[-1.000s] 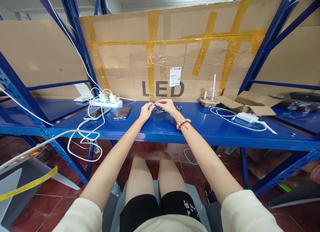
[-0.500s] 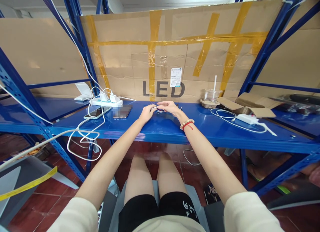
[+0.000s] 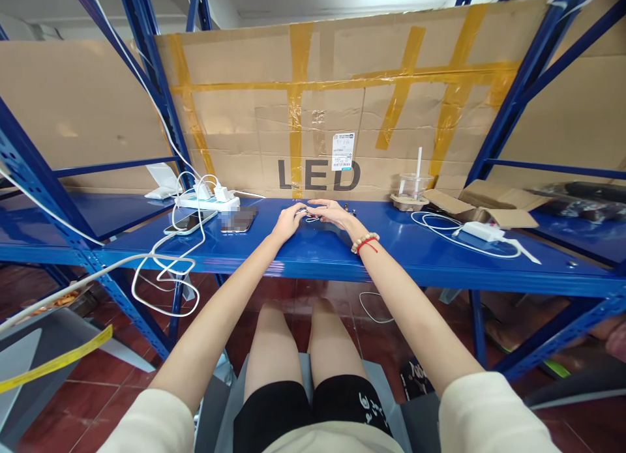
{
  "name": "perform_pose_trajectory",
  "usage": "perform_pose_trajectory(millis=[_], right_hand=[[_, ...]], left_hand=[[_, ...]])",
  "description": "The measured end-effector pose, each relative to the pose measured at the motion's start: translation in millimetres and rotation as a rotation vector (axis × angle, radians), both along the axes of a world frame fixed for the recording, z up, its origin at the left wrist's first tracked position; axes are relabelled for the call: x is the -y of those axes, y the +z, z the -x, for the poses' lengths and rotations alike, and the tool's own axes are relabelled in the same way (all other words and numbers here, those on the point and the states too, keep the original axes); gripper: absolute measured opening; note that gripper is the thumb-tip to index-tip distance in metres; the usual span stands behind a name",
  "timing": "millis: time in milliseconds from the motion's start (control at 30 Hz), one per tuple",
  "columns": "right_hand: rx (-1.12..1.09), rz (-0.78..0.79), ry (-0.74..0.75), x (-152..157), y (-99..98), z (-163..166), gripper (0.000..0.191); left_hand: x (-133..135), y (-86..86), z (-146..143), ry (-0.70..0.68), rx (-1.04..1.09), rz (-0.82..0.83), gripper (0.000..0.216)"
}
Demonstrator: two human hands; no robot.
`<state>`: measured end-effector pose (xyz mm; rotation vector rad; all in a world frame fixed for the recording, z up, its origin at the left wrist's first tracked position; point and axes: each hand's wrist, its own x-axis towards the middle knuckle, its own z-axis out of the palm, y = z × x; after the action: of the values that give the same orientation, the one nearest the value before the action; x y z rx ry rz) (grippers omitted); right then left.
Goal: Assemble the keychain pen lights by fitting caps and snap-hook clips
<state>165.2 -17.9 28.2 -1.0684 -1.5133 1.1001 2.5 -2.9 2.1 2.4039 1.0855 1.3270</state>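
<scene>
Over the middle of the blue shelf [image 3: 323,248], my two hands meet at the fingertips. My left hand [image 3: 288,222] is closed in a pinch on a small shiny piece [image 3: 303,211], too small to name. My right hand [image 3: 331,213], a beaded bracelet [image 3: 366,240] and red string at its wrist, presses its fingers to the same spot; what they grip is mostly hidden. Beneath the fingers a thin white loop [image 3: 312,219] lies on the shelf. A few tiny dark parts [image 3: 350,209] sit just behind my right hand.
To the left are a white power strip [image 3: 208,201] with tangled cables and two phones, one of them a light-edged phone [image 3: 190,223]. At right stand a plastic cup [image 3: 413,187] with a straw, an open carton [image 3: 482,202] and a white adapter [image 3: 483,231]. A large cardboard sheet [image 3: 235,133] stands behind.
Both hands stay at the same place, with only slight finger movement around the small piece. The view has shifted very slightly.
</scene>
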Motion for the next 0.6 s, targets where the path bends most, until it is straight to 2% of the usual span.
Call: perform_pose_trajectory(millis=[167,267,467,600], right_hand=[[0.060,-0.149,-0.022,-11,-6.3,-1,0.035],[0.106,-0.221,-0.070,-18,-10.0,-5,0.036],[0.167,-0.298,-0.038,-23,-13.3,-9,0.039],[0.170,-0.326,-0.067,-23,-13.8,-8,0.040]], left_hand=[[-1,0.8,-2,0.060,0.075,0.057,0.021],[-1,0.3,-2,0.044,0.051,0.071,0.021],[-1,-2.5,-2,-0.007,-0.019,0.062,0.020],[0,-3.8,-2,-0.030,-0.003,0.053,0.019]])
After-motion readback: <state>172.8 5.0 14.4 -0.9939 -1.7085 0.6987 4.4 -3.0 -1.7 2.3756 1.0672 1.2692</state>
